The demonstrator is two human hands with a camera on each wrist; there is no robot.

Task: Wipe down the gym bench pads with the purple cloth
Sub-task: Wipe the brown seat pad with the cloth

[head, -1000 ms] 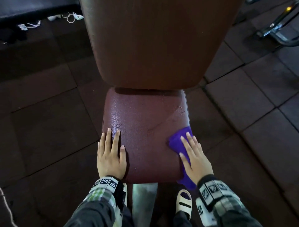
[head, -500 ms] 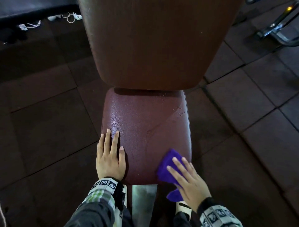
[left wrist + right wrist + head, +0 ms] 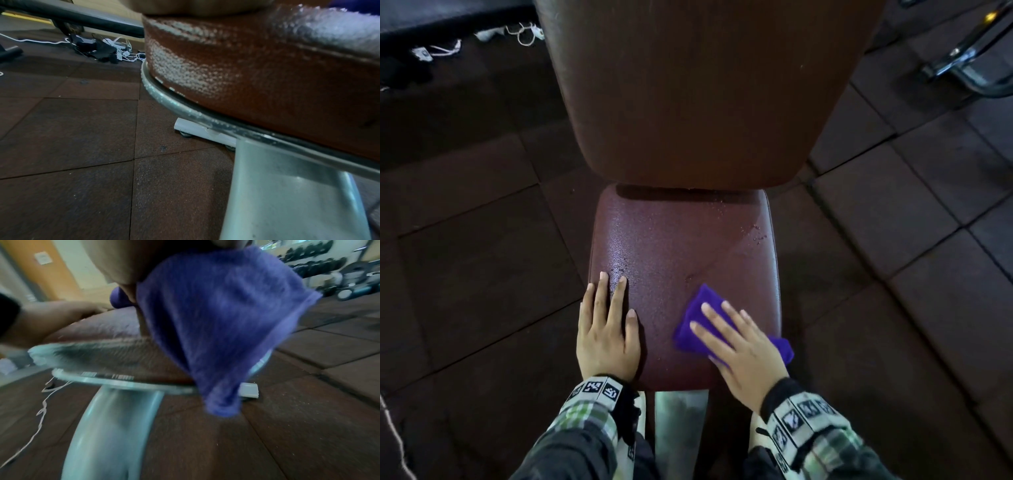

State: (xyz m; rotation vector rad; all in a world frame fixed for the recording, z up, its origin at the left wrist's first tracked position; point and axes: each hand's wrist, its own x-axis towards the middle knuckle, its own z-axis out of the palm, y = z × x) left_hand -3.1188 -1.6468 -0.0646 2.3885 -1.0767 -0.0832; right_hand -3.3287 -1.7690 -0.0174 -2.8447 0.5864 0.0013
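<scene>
The maroon seat pad [image 3: 681, 246] carries water droplets and lies below the brown backrest pad [image 3: 702, 85]. My right hand [image 3: 736, 342] lies flat with straight fingers on the purple cloth [image 3: 697, 317], pressing it onto the near right part of the seat. In the right wrist view the cloth [image 3: 222, 318] hangs over the seat's front edge. My left hand [image 3: 607, 329] rests flat, fingers together, on the seat's near left edge. The left wrist view shows the seat pad's side [image 3: 257, 68] from below.
A silver metal frame post [image 3: 679, 431] holds the seat from underneath. Dark rubber floor tiles [image 3: 482, 260] surround the bench. White cables [image 3: 517, 32] lie on the floor at the far left. Another machine's metal frame [image 3: 969, 61] stands at the far right.
My right hand swept the cloth from the seat's right edge down to its front edge, then back up onto the near right of the seat. The left hand stayed put.
</scene>
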